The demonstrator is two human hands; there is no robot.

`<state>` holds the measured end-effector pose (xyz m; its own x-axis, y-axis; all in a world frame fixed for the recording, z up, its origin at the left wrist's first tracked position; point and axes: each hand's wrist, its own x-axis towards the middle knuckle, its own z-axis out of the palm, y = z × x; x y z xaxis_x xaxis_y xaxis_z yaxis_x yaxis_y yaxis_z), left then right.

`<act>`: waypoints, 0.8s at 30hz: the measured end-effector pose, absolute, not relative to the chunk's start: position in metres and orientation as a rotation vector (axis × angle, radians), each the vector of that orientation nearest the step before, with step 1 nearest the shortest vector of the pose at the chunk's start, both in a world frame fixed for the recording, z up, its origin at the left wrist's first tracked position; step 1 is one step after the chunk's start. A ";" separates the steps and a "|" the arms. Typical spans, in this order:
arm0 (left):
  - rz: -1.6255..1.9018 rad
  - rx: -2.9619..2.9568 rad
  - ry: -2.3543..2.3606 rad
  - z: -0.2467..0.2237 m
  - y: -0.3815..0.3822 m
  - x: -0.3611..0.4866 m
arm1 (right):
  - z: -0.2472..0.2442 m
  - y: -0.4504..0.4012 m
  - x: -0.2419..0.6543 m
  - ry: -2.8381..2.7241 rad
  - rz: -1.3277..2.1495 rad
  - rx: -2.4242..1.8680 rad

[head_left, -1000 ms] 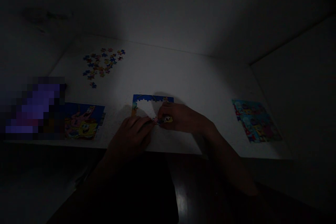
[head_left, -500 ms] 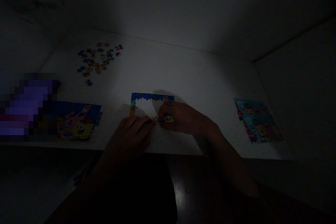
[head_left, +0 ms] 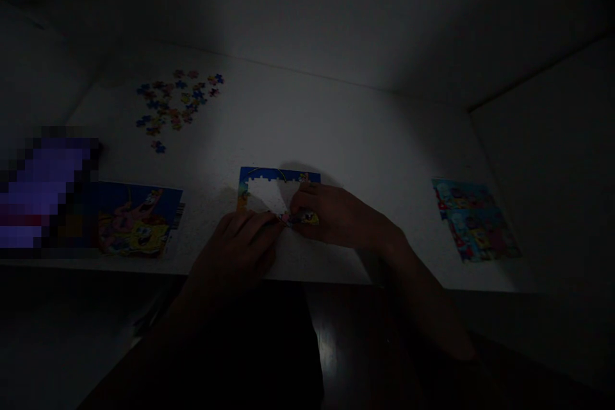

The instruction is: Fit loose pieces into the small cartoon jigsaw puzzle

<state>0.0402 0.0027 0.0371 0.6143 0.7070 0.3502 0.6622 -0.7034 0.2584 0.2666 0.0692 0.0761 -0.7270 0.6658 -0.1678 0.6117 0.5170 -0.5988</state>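
Observation:
A jigsaw puzzle border [head_left: 269, 173] lies on the table in front of me, blue along its top, with bare white inside it. My left hand [head_left: 247, 240] rests on its lower left edge, fingers bent and closed together on the border. From the right, my right hand [head_left: 331, 211] pinches at the lower edge, its fingertips close to those of the left. Colourful puzzle pieces [head_left: 310, 217] show under and between the fingers of both hands. Exactly which piece the right fingers grip is partly hidden, and the picture is very dark.
Several loose puzzle pieces [head_left: 177, 102] are spread at the back left of the white table [head_left: 307, 122]. A cartoon picture sheet [head_left: 139, 221] lies at left beside a blurred purple object [head_left: 48, 186]. Another colourful picture [head_left: 473, 218] lies at right. The table's front edge runs below my hands.
My hands stay at the puzzle's lower edge with hardly any movement. The view has shifted slightly, so things at the left sit a little farther left and higher.

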 end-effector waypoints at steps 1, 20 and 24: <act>0.658 2.728 1.160 0.037 0.003 0.040 | 0.077 0.069 0.266 -2.674 1.000 -1.122; 0.661 2.736 1.153 0.037 0.003 0.040 | 0.077 0.070 0.264 -2.643 1.108 -1.094; 0.655 2.728 1.154 0.037 0.003 0.040 | 0.077 0.070 0.263 -2.631 1.109 -1.127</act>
